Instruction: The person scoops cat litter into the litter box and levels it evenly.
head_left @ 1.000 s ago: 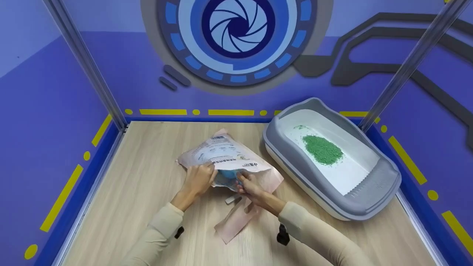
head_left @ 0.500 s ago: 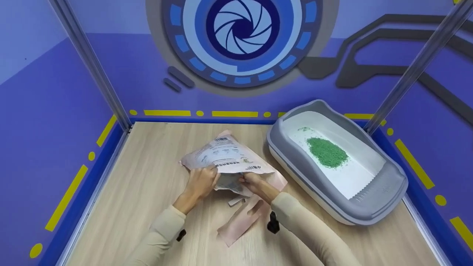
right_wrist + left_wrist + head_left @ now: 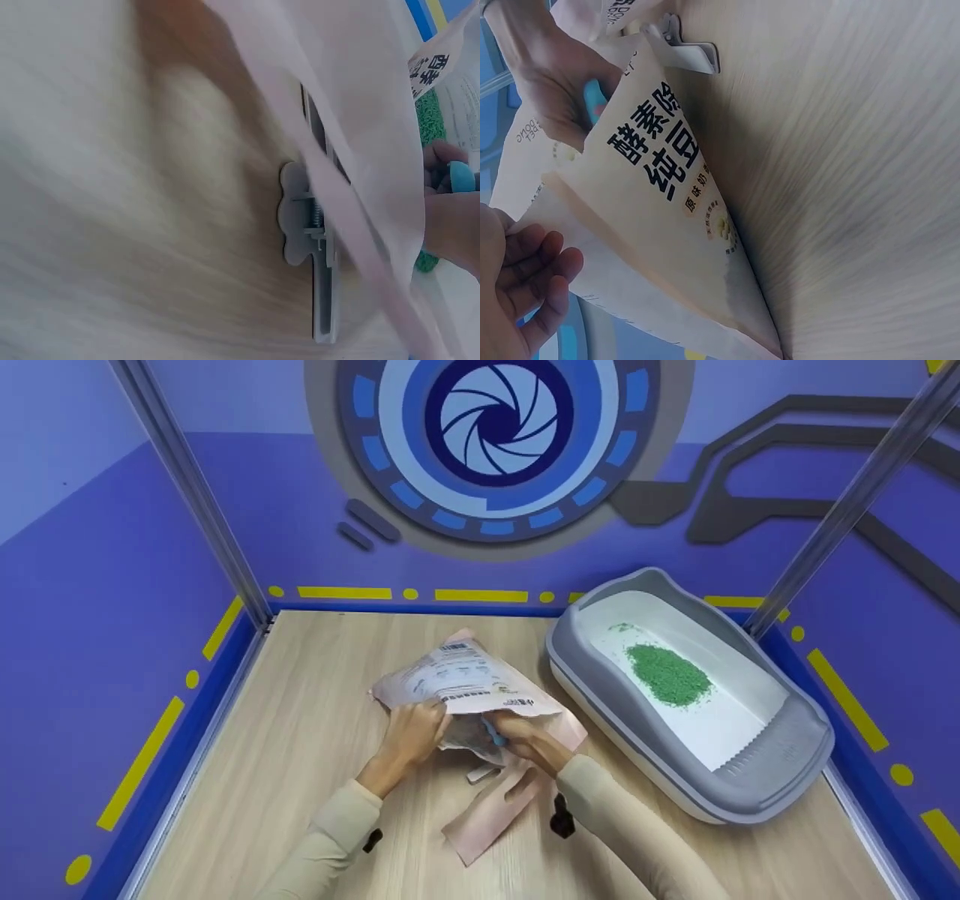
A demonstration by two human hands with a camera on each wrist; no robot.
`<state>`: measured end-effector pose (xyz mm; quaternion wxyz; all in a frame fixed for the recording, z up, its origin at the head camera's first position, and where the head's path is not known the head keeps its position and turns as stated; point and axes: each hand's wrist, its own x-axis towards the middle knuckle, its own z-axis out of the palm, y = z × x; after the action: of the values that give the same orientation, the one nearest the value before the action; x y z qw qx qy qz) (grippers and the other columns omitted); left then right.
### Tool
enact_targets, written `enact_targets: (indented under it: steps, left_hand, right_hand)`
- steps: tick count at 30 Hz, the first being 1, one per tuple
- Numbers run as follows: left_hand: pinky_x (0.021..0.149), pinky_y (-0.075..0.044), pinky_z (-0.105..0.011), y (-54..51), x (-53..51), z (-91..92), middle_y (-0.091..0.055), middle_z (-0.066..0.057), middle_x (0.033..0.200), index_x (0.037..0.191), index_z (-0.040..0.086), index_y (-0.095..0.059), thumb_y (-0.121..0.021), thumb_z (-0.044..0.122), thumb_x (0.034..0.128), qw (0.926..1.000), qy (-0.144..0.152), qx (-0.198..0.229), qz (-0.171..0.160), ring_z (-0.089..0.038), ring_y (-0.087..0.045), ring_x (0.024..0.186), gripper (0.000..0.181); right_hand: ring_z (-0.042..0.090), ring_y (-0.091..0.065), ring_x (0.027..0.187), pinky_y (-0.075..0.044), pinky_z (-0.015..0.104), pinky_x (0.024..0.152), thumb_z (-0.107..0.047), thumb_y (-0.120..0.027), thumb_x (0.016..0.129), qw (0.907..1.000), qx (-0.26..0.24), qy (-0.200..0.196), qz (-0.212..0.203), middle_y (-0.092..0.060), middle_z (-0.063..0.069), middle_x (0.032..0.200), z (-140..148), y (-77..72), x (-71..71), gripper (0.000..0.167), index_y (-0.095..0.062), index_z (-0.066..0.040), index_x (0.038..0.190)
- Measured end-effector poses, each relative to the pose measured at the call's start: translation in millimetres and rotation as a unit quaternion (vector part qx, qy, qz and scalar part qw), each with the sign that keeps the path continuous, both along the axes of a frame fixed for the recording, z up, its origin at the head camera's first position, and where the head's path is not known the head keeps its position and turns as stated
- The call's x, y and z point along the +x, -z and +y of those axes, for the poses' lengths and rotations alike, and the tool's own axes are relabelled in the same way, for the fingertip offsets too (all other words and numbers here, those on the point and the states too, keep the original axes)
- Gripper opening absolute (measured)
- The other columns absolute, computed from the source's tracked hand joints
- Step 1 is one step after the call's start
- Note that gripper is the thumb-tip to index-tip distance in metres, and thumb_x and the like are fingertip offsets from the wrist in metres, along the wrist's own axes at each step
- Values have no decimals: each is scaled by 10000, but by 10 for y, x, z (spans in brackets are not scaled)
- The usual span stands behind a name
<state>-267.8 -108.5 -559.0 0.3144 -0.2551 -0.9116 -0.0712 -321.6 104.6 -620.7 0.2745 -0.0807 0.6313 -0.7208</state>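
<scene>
A pale pink printed litter bag (image 3: 457, 679) lies on the table with its mouth facing me. My left hand (image 3: 415, 733) pinches the left side of its opening; in the left wrist view, the other fingers (image 3: 544, 277) are loosely curled beside the paper. Reaching into the mouth, my right hand (image 3: 525, 735) grips the handle of a blue scoop (image 3: 493, 731). The scoop's far end is hidden by the bag. Green granules (image 3: 430, 120) show around the right hand in the right wrist view.
A grey and white litter box (image 3: 772, 765) stands at the right with a heap of green granules (image 3: 670, 675) in it. Below the bag mouth lie a torn pink strip (image 3: 487, 821) and a grey sealing clip (image 3: 300, 217). Walls border the table's back and sides.
The right hand has gone deeper into the bag with the blue scoop, whose rounded part was visible in the opening before. The left hand keeps its grip. The head view has shifted slightly.
</scene>
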Motion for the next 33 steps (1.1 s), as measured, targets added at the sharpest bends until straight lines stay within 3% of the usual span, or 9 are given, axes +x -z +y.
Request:
enact_targets:
  steps: [2, 3, 7, 12, 18, 24, 33]
  left_hand:
    - [447, -440, -394, -2, -9, 7, -657, -62, 657, 662, 93, -590, -683, 194, 900, 10000, -31, 56, -27, -278, -641, 530, 275]
    - [448, -440, -397, -5, -12, 8, -661, -65, 659, 666, 90, -595, -683, 196, 903, 9999, -52, 88, -39, -282, -644, 534, 274]
    - [455, -444, -408, -9, 5, -3, -666, -73, 665, 676, 84, -602, -682, 200, 911, 9997, -138, 182, -112, -293, -647, 541, 274]
    - [454, -447, -409, -16, 17, 1, -655, -73, 656, 671, 81, -595, -675, 193, 919, 9992, -120, 283, -246, -282, -627, 528, 283]
    - [465, -458, -428, -19, 36, 20, -663, -90, 654, 687, 68, -618, -666, 202, 934, 9987, -145, 314, -377, -288, -622, 527, 286]
    - [456, -451, -424, -6, 31, 45, -671, -93, 666, 688, 73, -610, -671, 204, 929, 9980, -214, 354, -482, -297, -623, 523, 281]
    - [437, -437, -419, 12, 31, 51, -667, -96, 658, 679, 73, -604, -678, 209, 914, 9989, -241, 267, -295, -300, -612, 503, 282]
  right_hand:
    - [61, -428, 678, -382, 209, 667, -158, -395, 1093, 9998, 74, -35, -188, -462, -52, 807, -1, -225, 139, 151, -546, -171, 1095]
    - [73, -413, 670, -371, 207, 650, -133, -380, 1094, 9997, 11, -37, -259, -445, -39, 809, 9, -280, 183, 152, -522, -139, 1146]
    - [99, -392, 724, -374, 208, 631, -111, -340, 1099, 9990, -120, -109, -409, -438, 7, 917, 70, -368, 346, 301, -328, -11, 1383]
    - [77, -406, 769, -389, 185, 638, -159, -400, 1094, 9987, -56, -196, -465, -475, -2, 1031, 239, -466, 562, 342, -331, -5, 1391]
    - [92, -436, 792, -399, 226, 684, -188, -463, 1080, 9984, 119, -342, -439, -515, -23, 1019, 537, -521, 838, 301, -423, -53, 1347]
    - [92, -455, 842, -427, 208, 702, -213, -476, 1079, 9988, 25, -341, -358, -539, -25, 1060, 813, -536, 1080, 342, -406, -53, 1373]
    - [77, -483, 832, -425, 217, 693, -221, -488, 1073, 9981, 264, -394, -386, -551, -36, 1045, 1071, -621, 1277, 387, -399, -25, 1395]
